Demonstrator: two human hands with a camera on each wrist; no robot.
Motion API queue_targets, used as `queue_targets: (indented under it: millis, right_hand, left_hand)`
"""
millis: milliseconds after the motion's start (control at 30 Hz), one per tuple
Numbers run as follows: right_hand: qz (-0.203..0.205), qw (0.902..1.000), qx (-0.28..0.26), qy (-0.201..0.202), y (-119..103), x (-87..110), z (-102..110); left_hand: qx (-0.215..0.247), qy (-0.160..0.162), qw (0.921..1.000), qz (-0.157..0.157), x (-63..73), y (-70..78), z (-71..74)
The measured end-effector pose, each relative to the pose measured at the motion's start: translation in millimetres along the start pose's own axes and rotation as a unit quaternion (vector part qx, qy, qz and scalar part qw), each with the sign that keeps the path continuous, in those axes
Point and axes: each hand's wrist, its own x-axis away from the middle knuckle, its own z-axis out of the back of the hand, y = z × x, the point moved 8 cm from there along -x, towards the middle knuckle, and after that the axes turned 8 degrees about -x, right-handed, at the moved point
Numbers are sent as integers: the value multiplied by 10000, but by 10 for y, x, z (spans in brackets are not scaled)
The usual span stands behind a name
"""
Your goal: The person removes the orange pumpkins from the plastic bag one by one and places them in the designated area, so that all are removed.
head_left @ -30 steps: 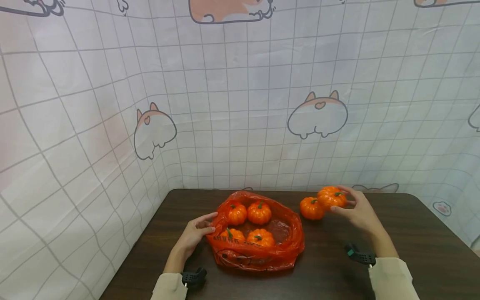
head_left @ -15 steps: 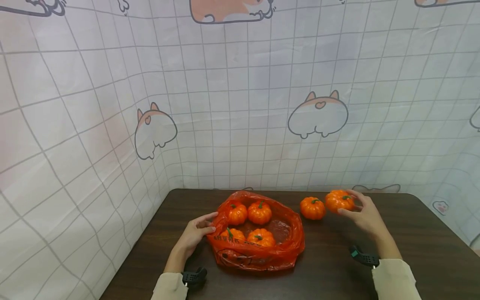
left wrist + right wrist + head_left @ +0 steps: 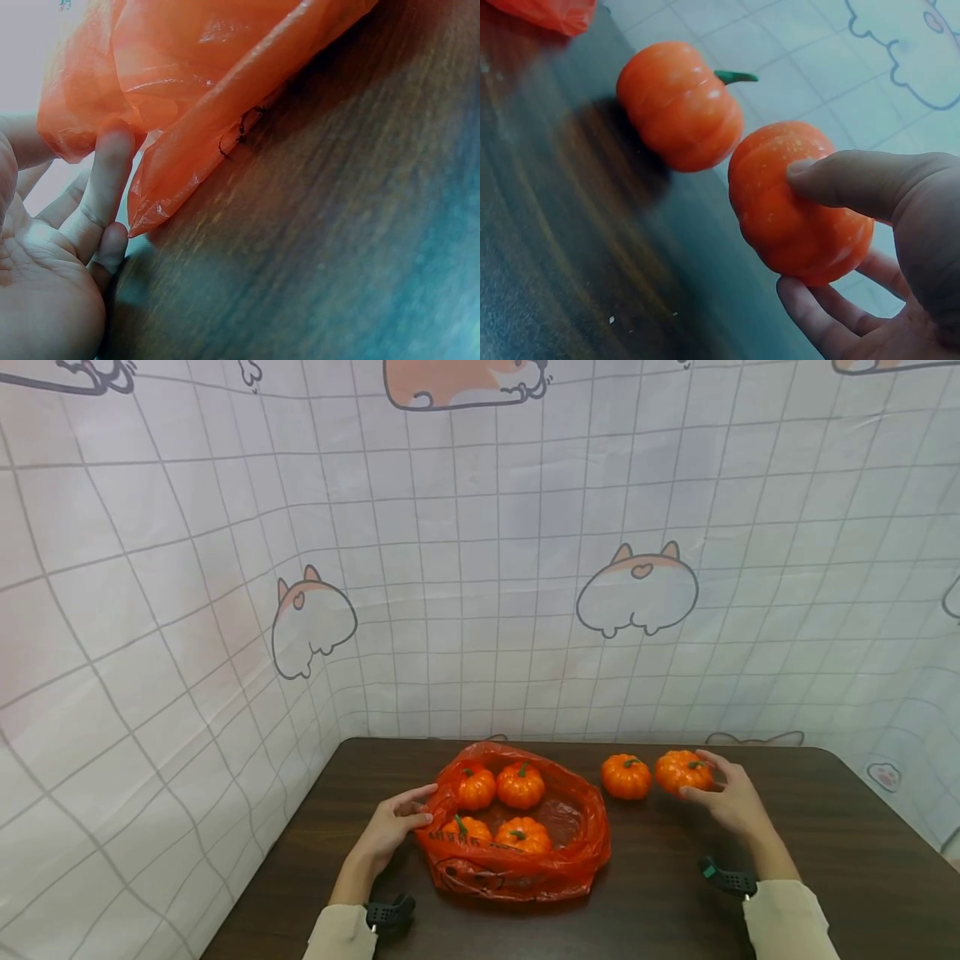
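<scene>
In the head view, my right hand grips a small orange pumpkin low at the table's back edge, thumb in front and fingers behind. The right wrist view shows its thumb across the side of this pumpkin and fingertips beneath. Another pumpkin with a green stem sits just left of it. My left hand holds the left rim of an orange-red plastic bag, which stands wide open. Inside lie several more pumpkins. In the left wrist view, fingers reach up against the thin bag.
The dark wood-grain table carries the bag and pumpkins. Close behind and along the left stands a white cloth with grid lines and drawn corgis. A black wrist device is strapped below my right hand, and another below the left.
My right hand has moved right and down with its pumpkin, which overlapped the neighbouring pumpkin before and now sits apart beside it. The left hand and bag stay put.
</scene>
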Motion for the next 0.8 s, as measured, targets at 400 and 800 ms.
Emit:
queue_targets:
  millis: [400, 800]
  right_hand:
    - [-331, 9994, -14, -69, 205, -55, -45]
    - [-498, 9986, -41, -198, 266, -112, -78]
  left_hand:
    - [-30, 42, 10000, -9, 3, 5, -2]
    - [-59, 51, 10000, -18, 2, 12, -10]
